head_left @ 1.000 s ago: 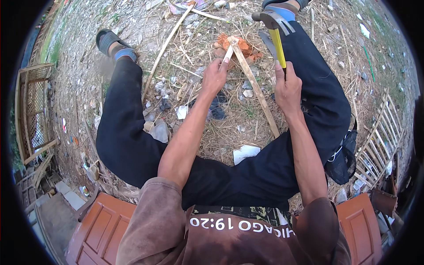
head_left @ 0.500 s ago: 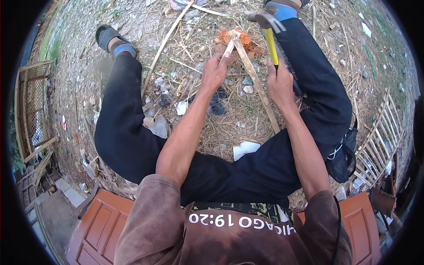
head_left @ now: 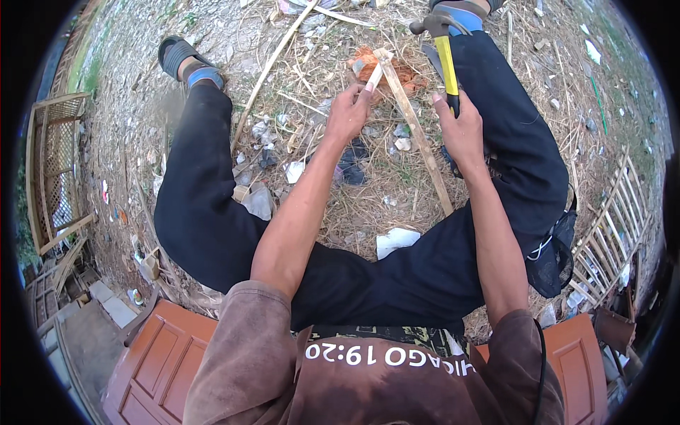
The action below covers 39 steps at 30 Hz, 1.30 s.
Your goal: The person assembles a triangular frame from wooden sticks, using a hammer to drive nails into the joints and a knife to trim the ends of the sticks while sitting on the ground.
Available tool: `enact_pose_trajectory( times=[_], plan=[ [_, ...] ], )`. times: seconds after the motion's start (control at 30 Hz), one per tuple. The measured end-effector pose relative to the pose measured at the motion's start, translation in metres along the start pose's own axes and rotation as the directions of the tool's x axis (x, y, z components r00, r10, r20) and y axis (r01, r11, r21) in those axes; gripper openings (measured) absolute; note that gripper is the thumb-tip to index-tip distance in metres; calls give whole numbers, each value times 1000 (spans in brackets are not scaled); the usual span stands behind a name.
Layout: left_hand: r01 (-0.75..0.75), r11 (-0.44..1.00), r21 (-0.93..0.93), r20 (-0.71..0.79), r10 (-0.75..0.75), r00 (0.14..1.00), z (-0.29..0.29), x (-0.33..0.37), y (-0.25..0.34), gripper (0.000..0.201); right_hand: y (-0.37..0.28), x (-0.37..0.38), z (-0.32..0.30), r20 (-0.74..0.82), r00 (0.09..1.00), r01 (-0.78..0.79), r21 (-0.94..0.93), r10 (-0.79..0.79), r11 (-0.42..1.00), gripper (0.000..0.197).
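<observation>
Seen from the head camera, a seated person's left hand [head_left: 347, 115] closes its fingers around a short wooden strip [head_left: 377, 76], while the right hand [head_left: 463, 133] wraps the black grip of a claw hammer [head_left: 447, 64], thumb beside the handle. The short strip meets a longer wooden strip [head_left: 416, 131] at their far ends, forming a narrow V over crumbly orange-red rubble [head_left: 402, 75] between the person's legs. Both strips are pale, slim and flat-sided; the longer one, darkly flecked, slants back toward the right thigh. The hammer's curved, dull metal head tops a yellow shaft, raised to the right of the joint and apart from it.

Dry straw and stony litter roughen the ground [head_left: 354, 219], where a white, jagged-edged piece [head_left: 397, 242] lies near the smooth black trousers [head_left: 191, 191]. A lattice-filled wooden frame [head_left: 60, 166] stands left; a slatted wooden frame [head_left: 613, 227] leans right.
</observation>
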<state>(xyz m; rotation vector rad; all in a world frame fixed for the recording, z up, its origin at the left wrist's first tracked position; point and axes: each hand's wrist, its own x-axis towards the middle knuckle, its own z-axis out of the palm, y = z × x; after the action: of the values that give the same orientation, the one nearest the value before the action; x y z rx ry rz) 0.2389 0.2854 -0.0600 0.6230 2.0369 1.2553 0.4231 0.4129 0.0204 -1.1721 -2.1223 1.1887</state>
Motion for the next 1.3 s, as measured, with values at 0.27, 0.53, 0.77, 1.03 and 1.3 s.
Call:
enact_pose_trajectory(
  times=[0.27, 0.53, 0.77, 1.03, 1.3],
  plan=[
    [152, 970, -191, 166, -120, 979, -7, -1, 17, 30, 21, -19, 25, 202, 956, -200, -72, 211, 977, 44],
    [85, 978, -192, 62, -74, 995, -35, 17, 57, 24, -17, 10, 30, 216, 961, -180, 15, 173, 983, 31],
    [-245, 951, -190, -13, 247, 969, -124, 37, 217, 26, -133, 42, -12, 99, 995, -14, 309, -17, 951, 38],
    [-686, 684, 247, -160, 727, 668, -207, -5, 365, 44, -199, 17, -90, -46, 987, 149, 623, -154, 768, 27],
    [-645, 252, 721, 168, 840, 516, -102, 29, 209, 41, -136, -6, -109, -80, 997, 32, 628, 24, 777, 22]
  ],
)
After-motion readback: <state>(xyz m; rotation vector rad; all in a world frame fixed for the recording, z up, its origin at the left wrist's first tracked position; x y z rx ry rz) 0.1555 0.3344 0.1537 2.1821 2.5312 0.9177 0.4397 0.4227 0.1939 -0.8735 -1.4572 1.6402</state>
